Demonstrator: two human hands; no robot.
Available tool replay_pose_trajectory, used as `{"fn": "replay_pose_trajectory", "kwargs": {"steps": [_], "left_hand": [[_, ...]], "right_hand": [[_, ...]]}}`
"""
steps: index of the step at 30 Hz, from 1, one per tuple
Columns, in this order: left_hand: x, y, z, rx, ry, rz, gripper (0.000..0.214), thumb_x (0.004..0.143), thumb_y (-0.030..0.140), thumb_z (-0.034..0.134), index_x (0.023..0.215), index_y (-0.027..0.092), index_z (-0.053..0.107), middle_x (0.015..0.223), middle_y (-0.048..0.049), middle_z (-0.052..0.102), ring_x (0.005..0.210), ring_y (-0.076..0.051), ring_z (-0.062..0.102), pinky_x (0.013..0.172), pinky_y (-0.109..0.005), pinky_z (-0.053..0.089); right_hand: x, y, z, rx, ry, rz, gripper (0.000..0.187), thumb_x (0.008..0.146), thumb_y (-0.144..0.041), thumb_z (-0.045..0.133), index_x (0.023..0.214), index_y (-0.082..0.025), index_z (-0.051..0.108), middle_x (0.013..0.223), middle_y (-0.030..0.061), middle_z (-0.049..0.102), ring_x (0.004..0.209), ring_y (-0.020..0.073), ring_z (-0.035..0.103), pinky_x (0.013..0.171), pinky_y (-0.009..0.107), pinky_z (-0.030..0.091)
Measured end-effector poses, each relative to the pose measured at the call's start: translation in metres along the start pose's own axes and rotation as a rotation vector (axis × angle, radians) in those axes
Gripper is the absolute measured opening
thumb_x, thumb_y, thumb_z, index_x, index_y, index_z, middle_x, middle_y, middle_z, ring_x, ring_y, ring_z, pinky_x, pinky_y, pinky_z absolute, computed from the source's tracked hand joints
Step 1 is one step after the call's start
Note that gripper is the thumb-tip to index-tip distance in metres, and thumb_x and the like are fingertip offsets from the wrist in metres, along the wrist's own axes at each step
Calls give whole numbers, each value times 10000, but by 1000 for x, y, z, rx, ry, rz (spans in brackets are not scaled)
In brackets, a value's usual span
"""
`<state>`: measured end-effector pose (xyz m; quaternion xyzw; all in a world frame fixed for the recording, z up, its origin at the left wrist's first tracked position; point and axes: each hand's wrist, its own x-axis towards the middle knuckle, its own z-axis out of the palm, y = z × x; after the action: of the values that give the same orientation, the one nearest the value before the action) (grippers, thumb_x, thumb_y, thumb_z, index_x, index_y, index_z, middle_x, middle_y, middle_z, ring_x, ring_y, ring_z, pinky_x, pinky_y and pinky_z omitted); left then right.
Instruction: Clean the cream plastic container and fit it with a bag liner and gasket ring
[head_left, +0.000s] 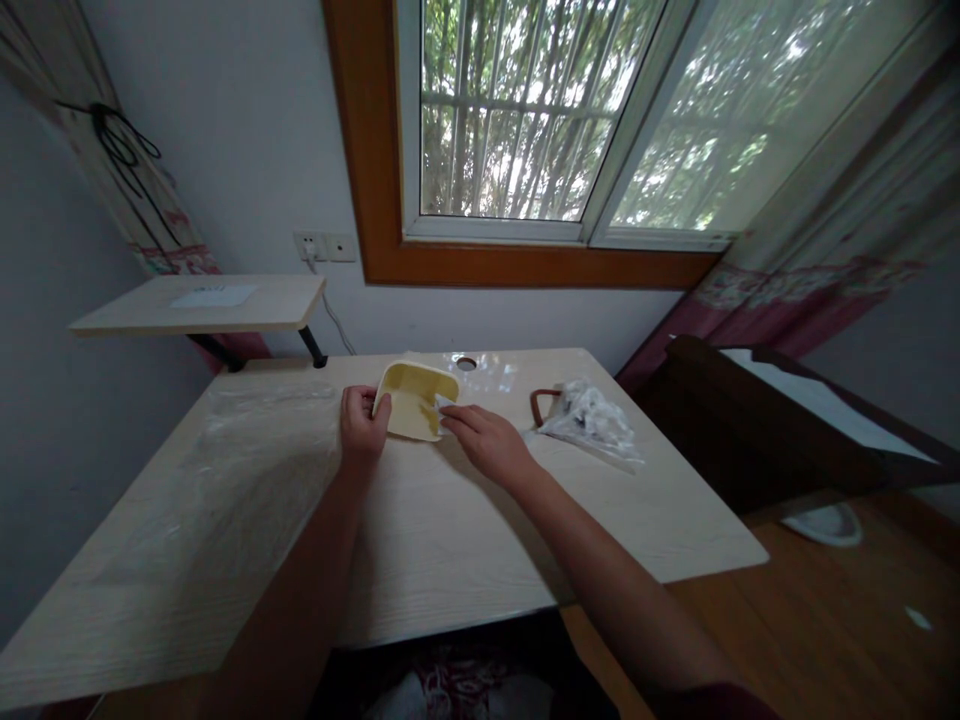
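A shallow yellow tray [405, 408] is tilted up above the desk, its inside facing me. My left hand [363, 424] grips its left edge, thumb on the inner side. My right hand [487, 438] pinches a small white wipe or tissue [444, 402] against the right part of the tray's inside. The fingertips hide part of that white piece. To the right of my right hand lies a clear plastic bag [596, 420] full of crumpled white material, beside a brown handle-like loop [543, 404].
A clear plastic sheet [247, 470] lies over the left part of the pale wooden desk [465, 540]. A raised shelf [202, 305] with a paper on it stands at the back left. A dark wooden piece of furniture [787, 430] is at the right.
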<state>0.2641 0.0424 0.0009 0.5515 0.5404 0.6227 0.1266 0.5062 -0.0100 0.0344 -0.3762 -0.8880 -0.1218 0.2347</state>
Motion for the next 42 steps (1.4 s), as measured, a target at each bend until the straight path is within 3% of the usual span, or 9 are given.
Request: {"fn": "replay_pose_trajectory", "kwargs": {"steps": [5,9,17,22,26,31,36,42], "left_hand": [[1,2,-6,71,-104,-14,234,858,386,632,763,220,497,611,61,417,552,-116,410,558,-235,339],[-1,7,-8,80,-126,-5,277,854,406,638,726,219,478,567,73,387,516,-103,373,526,-226,305],[-5,11,-4,75,-119,-42,322,833,442,648,684,218,472,552,72,386,501,-94,354,507,-220,293],[-6,10,-2,85,-132,-31,343,856,458,622,675,214,464,563,66,405,519,-96,370,526,-219,306],[-8,8,-2,89,-171,-17,342,890,471,584,696,211,475,578,60,437,539,-103,401,550,-224,326],[-10,8,-2,131,-198,9,334,901,465,560,702,213,467,586,58,448,549,-108,415,566,-234,319],[-9,9,-2,152,-252,23,339,903,470,546,699,216,454,573,67,414,547,-109,402,580,-238,307],[-9,9,-3,158,-262,39,357,888,487,548,683,221,428,574,66,390,548,-111,375,583,-241,294]], "right_hand": [[1,5,-1,11,36,-1,313,1000,-112,485,1250,-163,665,1375,99,657,1121,234,636,953,392,550],[1,7,-5,-6,28,8,312,997,-128,508,1258,-179,672,1404,111,643,1116,242,618,953,424,523],[3,-13,-13,-50,7,93,308,1012,-203,537,1284,-222,679,1326,102,698,1363,302,473,1011,468,422],[11,-29,-6,4,-92,91,252,1008,-218,546,1192,-175,712,1129,114,767,1218,273,578,1004,421,435],[19,-41,2,65,-122,144,302,1033,-308,503,1173,-138,711,1100,131,761,1080,245,645,991,388,454],[35,-54,8,157,-203,157,338,1043,-294,441,1125,-126,722,1096,131,762,1067,225,683,1022,344,449],[57,-53,16,168,-323,195,373,1049,-283,385,1083,-111,713,1068,154,762,1034,235,705,982,338,481],[82,-42,32,164,-529,252,364,1042,-269,404,1189,-101,691,1157,189,746,1082,259,712,940,331,512]]}}
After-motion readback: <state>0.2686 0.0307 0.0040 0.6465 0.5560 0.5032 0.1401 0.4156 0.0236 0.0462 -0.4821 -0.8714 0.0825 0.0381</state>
